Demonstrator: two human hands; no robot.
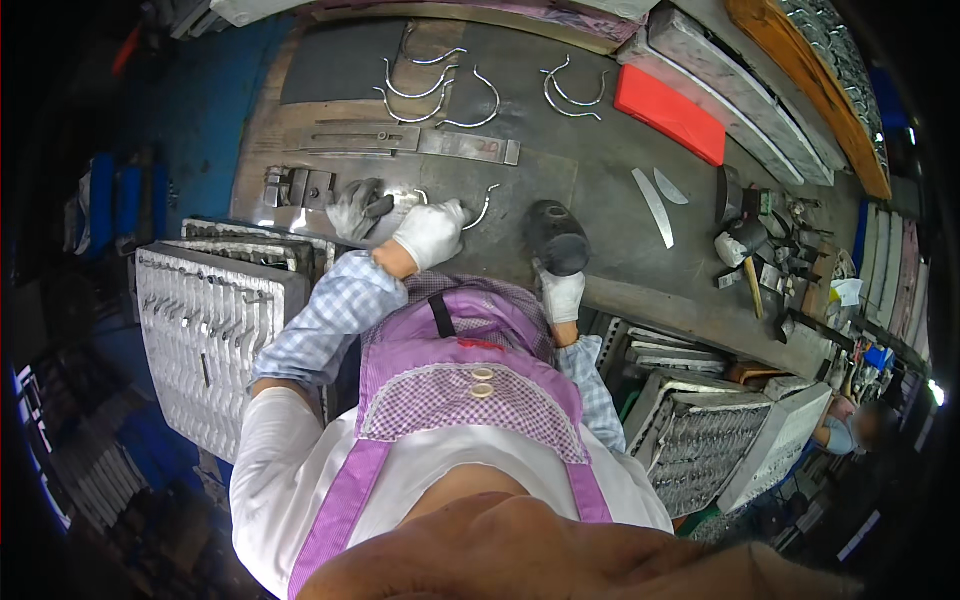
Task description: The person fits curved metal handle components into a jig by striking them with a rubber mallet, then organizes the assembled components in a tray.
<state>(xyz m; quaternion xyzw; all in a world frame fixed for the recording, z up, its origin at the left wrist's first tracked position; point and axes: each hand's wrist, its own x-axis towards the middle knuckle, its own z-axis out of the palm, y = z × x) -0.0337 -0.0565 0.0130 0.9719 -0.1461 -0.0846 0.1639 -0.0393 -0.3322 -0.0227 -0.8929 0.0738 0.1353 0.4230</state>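
A curved metal rod point(484, 208) is held down at the near side of the workbench point(520, 100) by the left hand point(432, 235), in a white glove. Its fingers are curled together and pinch the rod, whose middle is covered by them. A black mallet point(558, 238) is gripped by the right hand point(562, 294), also gloved in white, at the bench's near edge. The right fingers are closed on the mallet's near end; how each one is placed cannot be told, as the handle is hidden. The mallet's head is apart from the rod, to its right.

Left of the left hand, a grey glove point(355, 210) is laid beside some metal blocks point(300, 188). Beyond them, a flat metal bar point(360, 137) is set crosswise. More bent rods point(482, 100) are scattered on the far side, and a red box point(670, 113) is placed to their right. Two pale strips point(654, 208) are laid nearer, and a wooden-handled hammer point(753, 285) is seen at far right.
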